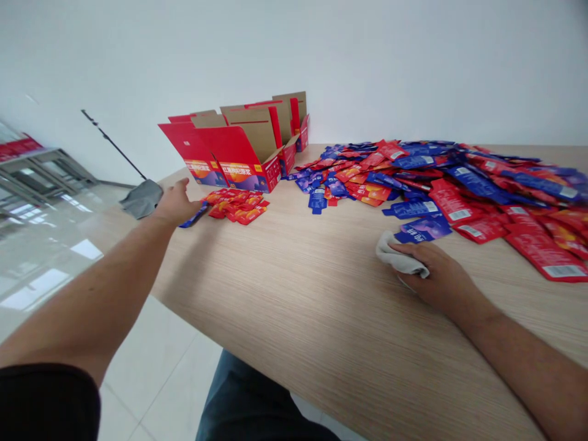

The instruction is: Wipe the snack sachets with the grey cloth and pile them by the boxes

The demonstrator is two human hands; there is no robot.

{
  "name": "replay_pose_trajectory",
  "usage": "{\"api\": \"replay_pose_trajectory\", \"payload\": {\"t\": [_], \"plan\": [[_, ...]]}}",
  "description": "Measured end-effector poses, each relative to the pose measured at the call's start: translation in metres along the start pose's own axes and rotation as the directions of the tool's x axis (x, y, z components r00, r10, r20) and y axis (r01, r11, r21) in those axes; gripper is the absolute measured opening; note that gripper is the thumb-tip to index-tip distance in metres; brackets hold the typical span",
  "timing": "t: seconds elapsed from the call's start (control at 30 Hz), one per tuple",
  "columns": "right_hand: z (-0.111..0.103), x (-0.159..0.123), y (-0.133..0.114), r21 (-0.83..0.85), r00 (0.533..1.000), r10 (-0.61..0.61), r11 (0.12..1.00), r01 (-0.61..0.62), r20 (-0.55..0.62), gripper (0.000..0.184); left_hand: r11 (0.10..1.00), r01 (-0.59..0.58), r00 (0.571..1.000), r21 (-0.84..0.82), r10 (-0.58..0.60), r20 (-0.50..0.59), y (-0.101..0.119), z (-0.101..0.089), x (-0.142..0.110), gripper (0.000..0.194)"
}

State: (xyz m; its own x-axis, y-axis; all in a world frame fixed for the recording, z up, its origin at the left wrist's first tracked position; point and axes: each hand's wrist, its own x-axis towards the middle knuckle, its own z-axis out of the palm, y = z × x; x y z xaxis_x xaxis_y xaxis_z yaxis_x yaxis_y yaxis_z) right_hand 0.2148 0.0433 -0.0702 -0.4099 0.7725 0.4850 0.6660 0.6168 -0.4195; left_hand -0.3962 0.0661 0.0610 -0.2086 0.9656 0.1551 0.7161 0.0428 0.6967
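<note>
A pale wood-grain counter (321,306) runs along a white wall (367,61), above a tiled floor (156,380). Nearest, a denim-covered leg (248,404) sits under the counter's edge. The right hand (438,275) rests on the counter, its fingers (407,250) curled down over a crumpled pale cloth (399,257), pressing it to the wood. The cloth lies just short of a broad heap of red and blue sachets (441,184), closer to the right hand than the left. The left arm stretches across the counter, and the left hand (177,202) has its fingers (182,184) loosely spread, holding nothing. A small red sachet pile (236,205) lies just beside it, long side running across the counter, with a blue sachet (193,215) under the palm's edge. Beyond stand open red cartons (234,147); a dark grey cloth (142,199) lies off the left corner.
</note>
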Motion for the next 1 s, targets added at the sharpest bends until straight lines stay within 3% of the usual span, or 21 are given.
{"api": "replay_pose_trajectory", "payload": {"t": [0.07,0.1,0.33,0.43,0.6,0.7,0.83,1.0], "plan": [[0.000,0.001,-0.001,0.004,1.000,0.019,1.000,-0.019,-0.007,0.042,0.985,-0.003,0.984,0.172,0.033,-0.175,0.010,0.008,-0.007,0.074],[-0.001,0.001,-0.002,0.010,0.999,0.029,1.000,-0.029,-0.012,0.041,0.973,-0.015,0.980,0.231,0.060,-0.190,0.017,0.014,-0.010,0.074],[-0.006,0.004,-0.019,0.130,0.965,0.249,0.963,-0.237,-0.087,0.035,0.959,-0.138,0.973,0.247,0.178,-0.146,0.067,0.060,-0.035,0.063],[-0.011,0.008,-0.023,0.127,0.942,0.312,0.946,-0.297,-0.121,0.033,0.961,-0.198,0.976,0.194,0.212,-0.056,0.085,0.097,-0.044,0.052],[-0.023,0.007,-0.025,0.152,0.897,0.402,0.913,-0.379,-0.183,0.033,0.949,-0.260,0.965,0.180,0.247,0.090,0.104,0.178,-0.055,0.055],[-0.025,-0.003,-0.023,0.170,0.863,0.448,0.893,-0.418,-0.232,0.037,0.924,-0.325,0.940,0.201,0.293,0.175,0.113,0.217,-0.057,0.054],[-0.023,-0.017,-0.019,0.180,0.845,0.462,0.886,-0.428,-0.268,0.042,0.867,-0.404,0.907,0.293,0.337,0.253,0.120,0.246,-0.046,0.055],[-0.023,-0.019,-0.013,0.170,0.879,0.402,0.914,-0.369,-0.255,0.042,0.799,-0.429,0.894,0.422,0.310,0.323,0.119,0.264,-0.023,0.067]]}}
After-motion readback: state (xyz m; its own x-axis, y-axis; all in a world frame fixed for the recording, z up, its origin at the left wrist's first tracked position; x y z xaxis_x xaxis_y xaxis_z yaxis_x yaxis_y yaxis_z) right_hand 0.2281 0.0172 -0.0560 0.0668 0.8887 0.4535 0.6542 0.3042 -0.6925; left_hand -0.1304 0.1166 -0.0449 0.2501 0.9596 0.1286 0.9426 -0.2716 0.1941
